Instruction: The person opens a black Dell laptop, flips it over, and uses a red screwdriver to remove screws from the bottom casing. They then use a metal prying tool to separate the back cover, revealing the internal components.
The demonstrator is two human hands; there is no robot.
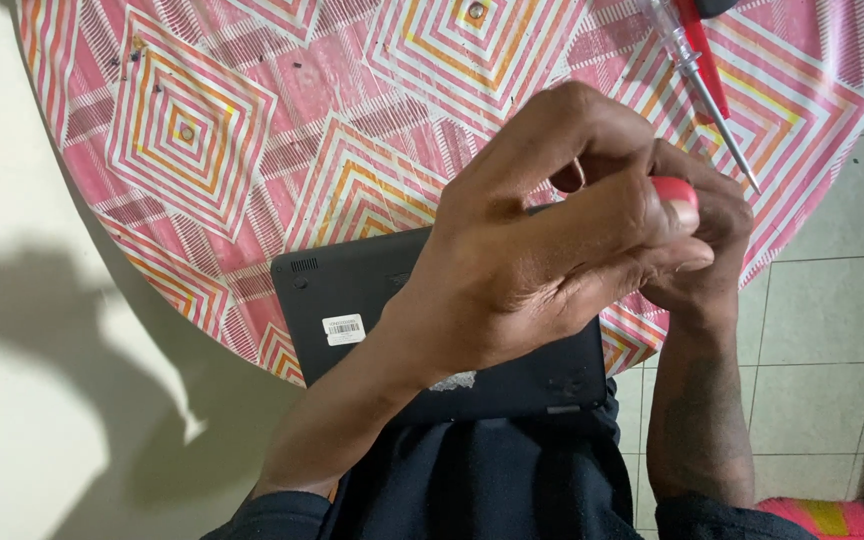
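Head view. A matte black laptop [352,300], rectangular with rounded corners, lies underside up at the near edge of the round desk [202,150], partly overhanging it. A white sticker and a small vent grille mark its smooth plastic base. Both hands meet above it: the left hand [522,260] curls closed over a red-capped tool [674,190], and the right hand [707,245] pinches beneath it. A glossy pink geometric cloth [352,110] covers the desk; a red-handled screwdriver [704,85] with steel shaft lies beyond.
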